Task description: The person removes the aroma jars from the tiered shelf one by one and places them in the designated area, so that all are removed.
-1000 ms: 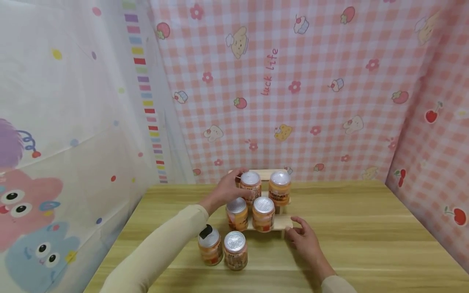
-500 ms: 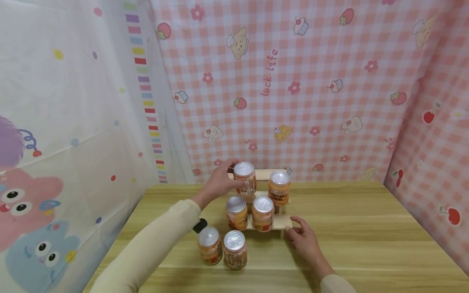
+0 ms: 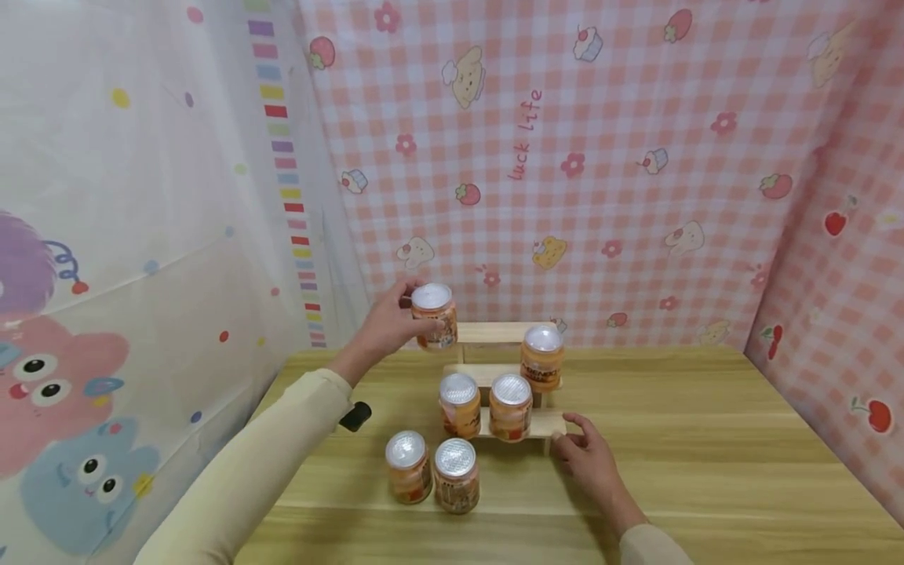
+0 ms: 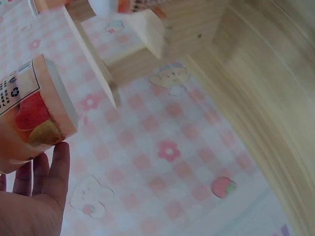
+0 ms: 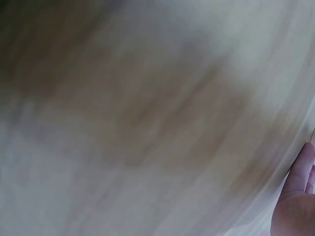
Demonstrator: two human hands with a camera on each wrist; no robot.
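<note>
In the head view my left hand (image 3: 388, 323) grips an orange-labelled can (image 3: 434, 326) with a silver top, raised by the left end of the top step of a small wooden stepped rack (image 3: 494, 331). The left wrist view shows the held can (image 4: 37, 115) tilted in the frame, with fingers (image 4: 58, 169) beneath it. My right hand (image 3: 589, 463) holds the right end of the rack's lowest step between thumb and forefinger. Two similar cans (image 3: 460, 408) stand on that lowest step. Another can (image 3: 542, 361) sits at the right end of the middle step.
Two more cans, a left one (image 3: 408, 468) and a right one (image 3: 457, 477), stand on the wooden table (image 3: 706, 471) in front of the rack. A pink checked cloth (image 3: 621, 204) hangs behind, and a white printed sheet (image 3: 176, 314) hangs at the left.
My left hand has lifted the can off the middle step and carried it up and to the left. The right hand has stayed at the rack's lower right end.
</note>
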